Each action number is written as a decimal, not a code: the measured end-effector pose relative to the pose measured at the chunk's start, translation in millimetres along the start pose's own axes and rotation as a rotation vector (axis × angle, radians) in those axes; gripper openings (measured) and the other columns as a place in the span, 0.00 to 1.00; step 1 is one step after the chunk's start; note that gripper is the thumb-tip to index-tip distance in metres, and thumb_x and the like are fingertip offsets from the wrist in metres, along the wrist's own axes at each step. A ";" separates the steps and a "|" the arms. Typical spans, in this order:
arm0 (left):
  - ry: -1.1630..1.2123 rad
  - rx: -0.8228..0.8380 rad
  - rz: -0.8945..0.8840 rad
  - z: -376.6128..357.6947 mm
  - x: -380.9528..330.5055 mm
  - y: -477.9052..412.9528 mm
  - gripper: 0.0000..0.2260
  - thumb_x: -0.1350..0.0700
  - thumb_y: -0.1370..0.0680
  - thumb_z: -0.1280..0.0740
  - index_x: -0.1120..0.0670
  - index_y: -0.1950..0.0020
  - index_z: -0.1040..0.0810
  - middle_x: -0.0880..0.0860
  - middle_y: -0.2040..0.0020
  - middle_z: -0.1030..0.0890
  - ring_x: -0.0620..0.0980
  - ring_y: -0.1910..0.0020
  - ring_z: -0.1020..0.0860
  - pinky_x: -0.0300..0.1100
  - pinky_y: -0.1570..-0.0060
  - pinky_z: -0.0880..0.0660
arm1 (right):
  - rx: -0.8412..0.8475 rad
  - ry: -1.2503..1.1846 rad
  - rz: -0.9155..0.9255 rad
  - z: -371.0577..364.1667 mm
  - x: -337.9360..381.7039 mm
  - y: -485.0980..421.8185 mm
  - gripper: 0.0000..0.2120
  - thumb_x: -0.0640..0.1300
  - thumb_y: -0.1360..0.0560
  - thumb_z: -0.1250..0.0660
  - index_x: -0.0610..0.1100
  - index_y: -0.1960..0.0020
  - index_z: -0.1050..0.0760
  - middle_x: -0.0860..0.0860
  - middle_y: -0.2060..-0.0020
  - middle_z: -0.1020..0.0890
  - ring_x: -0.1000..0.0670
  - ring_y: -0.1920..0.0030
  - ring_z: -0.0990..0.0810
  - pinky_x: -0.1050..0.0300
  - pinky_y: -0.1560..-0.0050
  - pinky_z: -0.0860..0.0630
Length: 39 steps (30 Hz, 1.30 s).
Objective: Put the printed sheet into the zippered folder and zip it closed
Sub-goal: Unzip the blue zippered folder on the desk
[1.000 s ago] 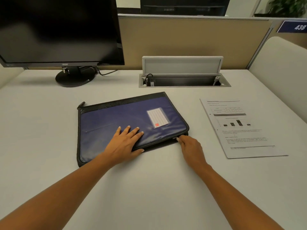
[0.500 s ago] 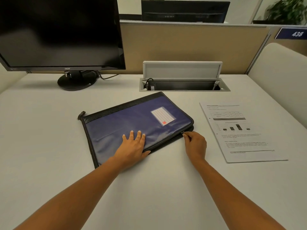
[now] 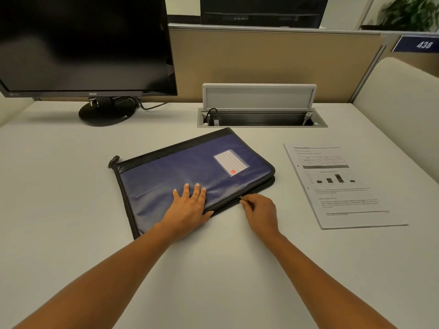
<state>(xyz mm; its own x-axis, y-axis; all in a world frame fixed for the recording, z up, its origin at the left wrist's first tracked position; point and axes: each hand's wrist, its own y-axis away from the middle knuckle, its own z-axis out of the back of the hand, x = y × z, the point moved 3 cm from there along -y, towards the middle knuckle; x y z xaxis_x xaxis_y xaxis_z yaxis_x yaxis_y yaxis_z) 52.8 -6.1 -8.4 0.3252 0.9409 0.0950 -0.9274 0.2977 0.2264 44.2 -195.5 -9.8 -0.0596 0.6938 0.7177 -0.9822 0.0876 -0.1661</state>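
Fingers (image 3: 245,202) of the right hand (image 3: 261,214) are pinched on the zip (image 3: 225,206) along the near edge of the folder (image 3: 190,167); the pull itself is too small to make out. Half a second ago that pinch sat at the folder's right near corner. It has since travelled along the near edge toward the left hand (image 3: 190,207). Behind it, round the corner, a dark gap now shows between the cover and the back, so the zip looks to be coming open there.

The left hand has stayed flat on the blue cover near that edge, fingers straight and slightly spread, pinning the folder down. The folder lies mid-table (image 3: 71,210), its far right corner turned toward the table's back edge.

The sheet (image 3: 342,186) lies untouched and face up, flat on the table toward the right edge and apart from the folder. Judged from this, the task is at its opening step: more unzipping is needed before the sheet can go in.
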 end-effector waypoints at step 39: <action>0.178 0.046 -0.463 3.2 7.2 10.7 0.47 0.28 0.35 0.40 0.42 0.26 0.62 0.41 0.28 0.68 0.43 0.29 0.71 0.57 0.35 0.74 | -0.193 0.215 -0.280 29.8 -24.9 -48.6 0.08 0.45 0.24 0.36 0.44 0.50 0.20 0.43 0.56 0.17 0.44 0.59 0.20 0.57 0.59 0.27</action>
<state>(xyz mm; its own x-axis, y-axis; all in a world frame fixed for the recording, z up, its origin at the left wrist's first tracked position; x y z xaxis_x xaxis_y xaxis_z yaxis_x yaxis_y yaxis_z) 45.9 3.4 -2.2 0.6605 0.7261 -0.1914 -0.6829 0.6868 0.2488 88.0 -238.4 0.5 0.2644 0.7561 0.5986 -0.9023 0.4131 -0.1232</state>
